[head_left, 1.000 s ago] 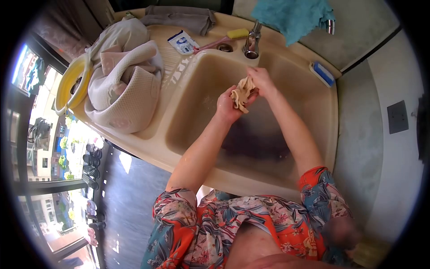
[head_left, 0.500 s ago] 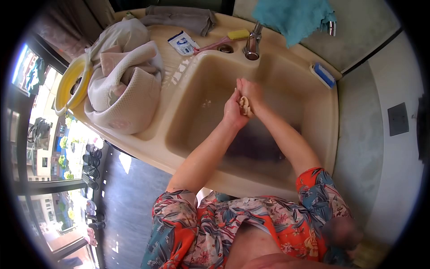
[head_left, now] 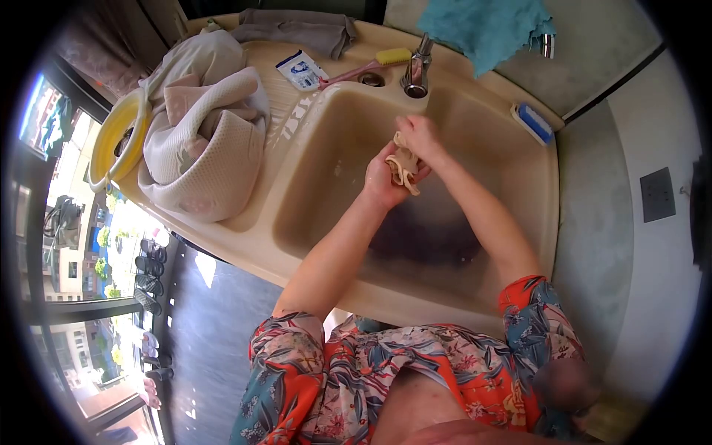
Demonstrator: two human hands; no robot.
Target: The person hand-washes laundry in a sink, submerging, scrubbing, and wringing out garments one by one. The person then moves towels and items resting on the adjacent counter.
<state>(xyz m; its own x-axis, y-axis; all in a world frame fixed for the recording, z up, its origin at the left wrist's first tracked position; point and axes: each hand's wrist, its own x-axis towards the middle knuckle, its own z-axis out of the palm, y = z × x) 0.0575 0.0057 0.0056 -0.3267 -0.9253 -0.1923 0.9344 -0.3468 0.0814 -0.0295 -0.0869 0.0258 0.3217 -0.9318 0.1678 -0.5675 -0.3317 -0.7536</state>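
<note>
The left hand (head_left: 380, 182) and right hand (head_left: 421, 137) curled round a beige cloth (head_left: 403, 169); a packet (head_left: 302, 71) bore illegibly small print.

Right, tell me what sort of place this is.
Probably a laundry or utility corner, perhaps in a home: there's a large sink, a beige cloth held over it, and a heap of pale fabric on the ribbed counter alongside.
</note>
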